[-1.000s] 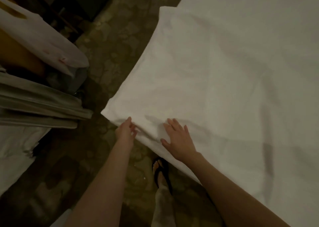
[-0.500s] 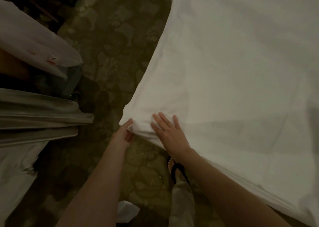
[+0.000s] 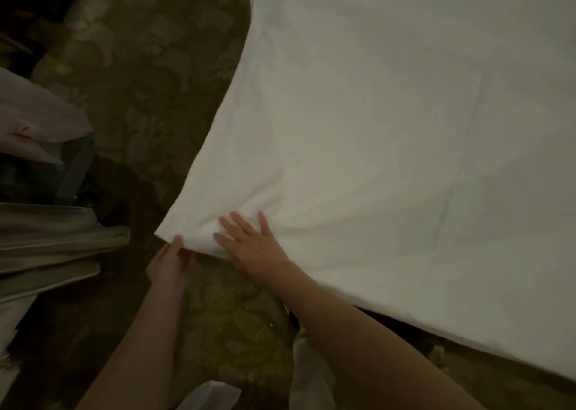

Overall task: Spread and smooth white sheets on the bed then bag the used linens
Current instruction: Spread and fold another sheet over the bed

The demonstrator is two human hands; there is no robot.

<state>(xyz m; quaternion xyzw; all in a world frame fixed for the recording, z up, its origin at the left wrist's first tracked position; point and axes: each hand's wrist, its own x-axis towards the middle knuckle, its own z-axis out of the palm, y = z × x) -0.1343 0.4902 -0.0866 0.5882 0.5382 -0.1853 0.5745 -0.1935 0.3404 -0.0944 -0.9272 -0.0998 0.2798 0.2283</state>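
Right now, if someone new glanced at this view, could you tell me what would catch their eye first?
The big white sheet fills the upper right, pale against the dark patterned carpet. At its near corner, lower centre, the right hand presses flat on the fabric while the left hand holds the corner's edge from below. Grey and white linens lie stacked at the left edge.

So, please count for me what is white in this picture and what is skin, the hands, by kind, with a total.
White sheet on the bed: 1
Hands on its corner: 2, left hand and right hand
Total: 3
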